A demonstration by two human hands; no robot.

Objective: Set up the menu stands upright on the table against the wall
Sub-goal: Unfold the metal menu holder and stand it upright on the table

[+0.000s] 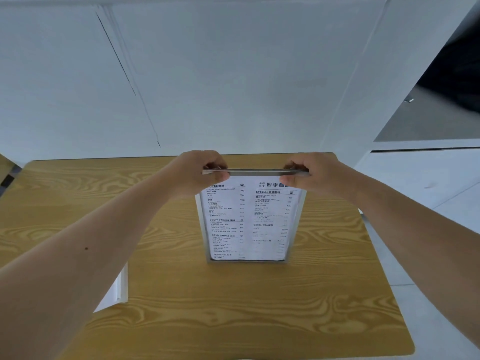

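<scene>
A clear acrylic menu stand [248,224] with a white printed menu stands upright on the wooden table [233,307], its printed face toward me. My left hand [200,172] pinches its top left corner and my right hand [309,172] pinches its top right corner. The stand's base rests near the table's middle, some way short of the white wall [233,87] behind. A second flat white stand or sheet [115,292] lies on the table at the left, mostly hidden under my left forearm.
The table's far edge meets the white wall. To the right of the table lie a pale floor [428,190] and a white ledge [426,145]. A dark opening [457,74] shows at the upper right.
</scene>
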